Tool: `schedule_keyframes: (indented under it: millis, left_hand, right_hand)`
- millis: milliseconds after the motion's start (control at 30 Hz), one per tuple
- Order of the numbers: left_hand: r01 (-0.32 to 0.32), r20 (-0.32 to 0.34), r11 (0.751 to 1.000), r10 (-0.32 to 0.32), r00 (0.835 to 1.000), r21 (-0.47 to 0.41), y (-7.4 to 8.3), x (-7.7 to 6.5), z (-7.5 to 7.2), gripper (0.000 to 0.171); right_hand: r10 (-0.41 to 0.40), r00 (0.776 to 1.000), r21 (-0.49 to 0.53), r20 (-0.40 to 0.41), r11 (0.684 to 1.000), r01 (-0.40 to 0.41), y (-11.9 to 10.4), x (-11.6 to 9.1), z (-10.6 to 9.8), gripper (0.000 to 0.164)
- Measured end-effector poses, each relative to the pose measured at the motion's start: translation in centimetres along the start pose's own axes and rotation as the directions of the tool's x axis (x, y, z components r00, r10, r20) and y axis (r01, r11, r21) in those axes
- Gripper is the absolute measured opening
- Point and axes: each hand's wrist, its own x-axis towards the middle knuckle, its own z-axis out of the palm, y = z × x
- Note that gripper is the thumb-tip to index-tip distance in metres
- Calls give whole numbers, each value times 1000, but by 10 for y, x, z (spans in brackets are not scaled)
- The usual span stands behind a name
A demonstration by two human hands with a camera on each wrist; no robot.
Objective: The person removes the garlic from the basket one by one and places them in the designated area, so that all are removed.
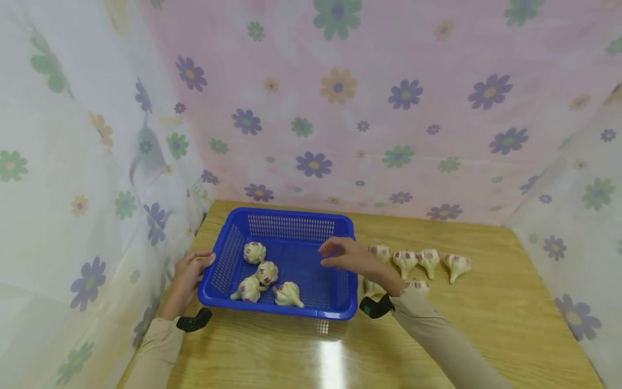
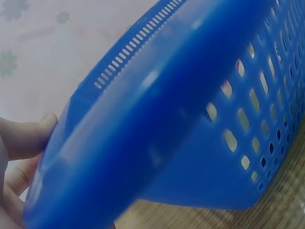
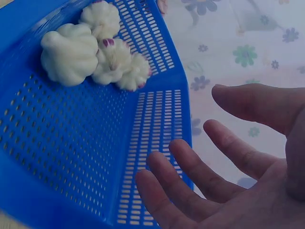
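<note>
A blue plastic basket (image 1: 311, 270) with slotted walls stands on the wooden table, several garlic bulbs (image 1: 288, 294) lying in its left half. At its left side, my left hand (image 1: 190, 273) grips the rim; the left wrist view shows the thumb (image 2: 28, 136) against the basket's edge. My right hand (image 1: 352, 256) hovers over the basket's right side, holding nothing. In the right wrist view its fingers (image 3: 183, 179) are spread and loosely bent, apart from the bulbs (image 3: 69, 55).
More garlic bulbs (image 1: 429, 262) lie on the table (image 1: 505, 319) right of the basket, some partly hidden behind my right forearm. Flower-print cloth (image 1: 369, 108) hangs behind the table and along both sides.
</note>
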Motion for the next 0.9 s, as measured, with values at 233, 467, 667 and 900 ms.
schedule_keyframes:
  millis: [233,467,667,900]
  left_hand:
    - [-20,-7,1000,20,1000,-3,1,-2,0,41]
    - [-5,-1,1000,5,1000,11,1,0,-1,40]
    - [-7,-4,1000,7,1000,12,-1,0,0,40]
    - [1,-8,1000,0,1000,18,1,-1,1,42]
  right_hand:
    - [49,995,43,85,998,-53,-2,18,15,26]
    - [97,983,52,154,993,-106,-1,29,26,27]
    - [139,966,41,218,988,-151,4,39,35,35]
    - [245,932,-32,266,969,-245,6,55,46,34]
